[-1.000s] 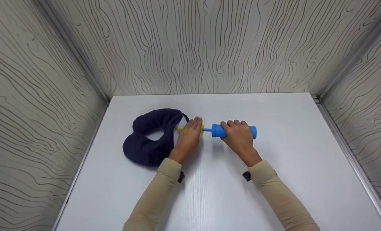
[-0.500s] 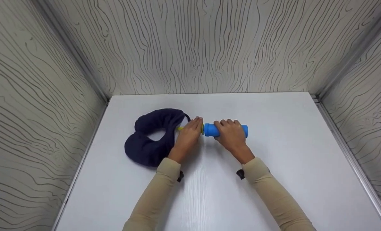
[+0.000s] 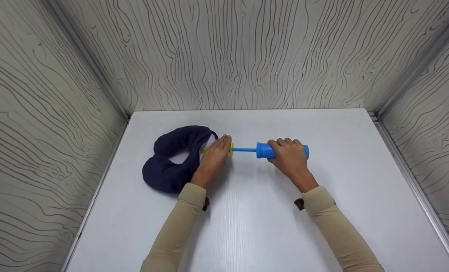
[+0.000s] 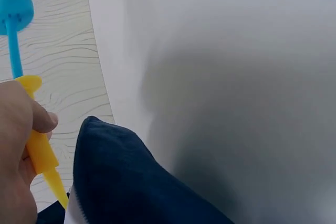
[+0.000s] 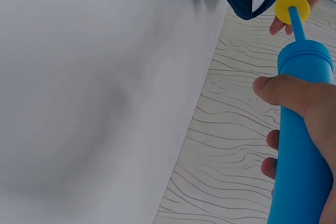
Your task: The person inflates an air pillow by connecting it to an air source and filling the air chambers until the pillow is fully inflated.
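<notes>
In the head view's middle, the left hand [image 3: 212, 158] curls round the yellow end [image 4: 41, 151] of a pump [image 3: 260, 150]; right of centre, the right hand [image 3: 290, 159] grips its blue barrel [image 5: 297, 153]. A neck pillow [image 3: 194, 156] lies left of centre on the worktop [image 3: 254, 223].

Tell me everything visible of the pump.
The pump looks like plastic: a thick blue barrel, a thin blue rod, exposed, and a yellow body with a round flange and a tapered nozzle. It is held crosswise over the table, nozzle to the left. The right hand grips the barrel; the left hand, the yellow body. The nozzle's tip is at the pillow; whether it enters is unclear.
</notes>
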`<control>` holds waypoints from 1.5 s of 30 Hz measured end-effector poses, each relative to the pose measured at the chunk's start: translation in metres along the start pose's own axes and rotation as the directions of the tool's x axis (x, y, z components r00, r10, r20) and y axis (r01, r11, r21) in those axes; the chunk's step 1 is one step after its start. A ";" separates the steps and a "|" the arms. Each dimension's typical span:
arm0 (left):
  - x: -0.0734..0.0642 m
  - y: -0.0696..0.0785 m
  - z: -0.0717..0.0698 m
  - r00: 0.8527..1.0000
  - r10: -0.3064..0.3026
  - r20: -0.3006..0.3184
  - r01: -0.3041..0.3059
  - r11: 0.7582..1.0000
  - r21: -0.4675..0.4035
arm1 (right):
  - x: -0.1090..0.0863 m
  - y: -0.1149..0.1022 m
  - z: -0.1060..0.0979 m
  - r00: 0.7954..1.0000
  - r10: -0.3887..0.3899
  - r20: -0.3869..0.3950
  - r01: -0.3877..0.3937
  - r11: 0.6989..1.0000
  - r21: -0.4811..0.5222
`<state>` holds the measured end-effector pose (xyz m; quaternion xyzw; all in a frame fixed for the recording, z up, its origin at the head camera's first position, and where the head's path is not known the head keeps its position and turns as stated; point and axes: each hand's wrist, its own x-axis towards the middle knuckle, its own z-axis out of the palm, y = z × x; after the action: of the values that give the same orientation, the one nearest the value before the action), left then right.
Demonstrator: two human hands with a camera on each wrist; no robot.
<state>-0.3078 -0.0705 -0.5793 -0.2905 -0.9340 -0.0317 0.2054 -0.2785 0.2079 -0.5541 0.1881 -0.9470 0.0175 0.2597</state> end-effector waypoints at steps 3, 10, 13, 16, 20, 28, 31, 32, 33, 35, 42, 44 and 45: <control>-0.002 -0.003 0.000 1.000 -0.007 0.013 0.007 1.000 -0.003 | -0.005 0.008 -0.002 1.000 0.009 0.002 -0.009 1.000 0.011; -0.007 -0.009 -0.002 0.998 -0.044 0.042 0.046 0.998 -0.042 | -0.013 0.023 -0.006 0.999 0.033 -0.018 -0.032 0.999 0.026; -0.009 -0.009 -0.003 0.999 -0.045 0.024 0.046 0.998 -0.043 | -0.015 0.027 -0.008 0.999 0.033 -0.037 -0.032 0.999 0.026; -0.009 -0.007 -0.004 0.999 -0.043 0.014 0.044 0.998 -0.042 | -0.016 0.028 -0.009 0.999 0.030 -0.041 -0.029 0.999 0.021; -0.007 -0.002 -0.007 0.999 -0.034 0.024 0.035 0.999 -0.028 | -0.016 0.025 -0.011 0.999 0.031 -0.016 -0.031 0.999 0.009; 0.005 0.011 -0.009 0.999 -0.038 -0.026 0.040 0.998 0.045 | -0.006 0.004 -0.012 1.000 0.020 -0.001 -0.020 1.000 -0.013; 0.009 0.017 -0.007 0.999 -0.043 -0.015 0.044 0.998 0.043 | -0.003 -0.003 -0.010 1.000 0.018 -0.008 -0.018 1.000 -0.010; 0.010 0.019 -0.007 0.999 -0.045 -0.012 0.046 0.998 0.042 | -0.002 -0.005 -0.009 1.000 0.017 -0.008 -0.017 1.000 -0.008; 0.010 0.021 -0.006 0.999 -0.047 -0.009 0.047 0.998 0.038 | -0.001 -0.008 -0.008 1.000 0.015 -0.007 -0.015 1.000 -0.006; 0.011 0.025 -0.005 0.999 -0.050 0.007 0.049 0.998 0.033 | 0.001 -0.013 -0.006 1.000 0.012 0.001 -0.012 1.000 -0.011; 0.013 0.039 -0.006 0.992 -0.073 0.103 0.076 0.997 -0.026 | 0.007 -0.030 0.003 0.999 -0.027 0.019 0.028 0.998 -0.063; 0.013 0.043 -0.007 0.993 -0.060 0.104 0.061 0.998 -0.009 | 0.008 -0.034 0.005 0.999 -0.050 -0.001 0.050 0.996 -0.069; 0.013 0.044 -0.007 0.994 -0.051 0.099 0.051 0.999 0.002 | 0.009 -0.035 0.006 0.998 -0.059 -0.008 0.058 0.996 -0.072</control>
<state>-0.2906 -0.0284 -0.5705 -0.2679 -0.9501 -0.0230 0.1580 -0.2756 0.1713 -0.5573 0.2061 -0.9399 -0.0233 0.2714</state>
